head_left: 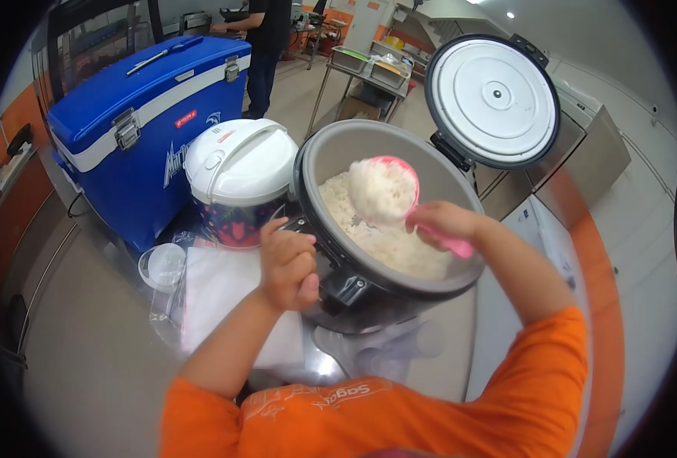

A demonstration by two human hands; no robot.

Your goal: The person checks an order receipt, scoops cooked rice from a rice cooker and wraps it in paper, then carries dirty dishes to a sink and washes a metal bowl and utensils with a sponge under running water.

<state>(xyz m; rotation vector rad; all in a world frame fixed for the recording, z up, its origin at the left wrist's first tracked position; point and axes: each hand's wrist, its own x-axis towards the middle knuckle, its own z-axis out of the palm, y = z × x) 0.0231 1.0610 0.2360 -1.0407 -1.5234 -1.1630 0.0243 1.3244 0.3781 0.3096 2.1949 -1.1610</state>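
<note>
Pink scoop (411, 174), heaped with rice (375, 191), gripped in right hand (447, 223) over open cooker (445, 179). Left hand (286, 266) curled beside cooker's near side; can't tell if holding anything.

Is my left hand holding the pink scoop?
No, the pink scoop is gripped by its handle in your right hand.

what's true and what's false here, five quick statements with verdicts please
1. The right hand grips a pink scoop. True.
2. The scoop is empty. False: it holds a heap of rice.
3. The large cooker has its lid swung open. True.
4. The blue cooler stands with its lid raised. False: its lid is closed.
5. A person in dark clothes stands in the background. True.
</note>
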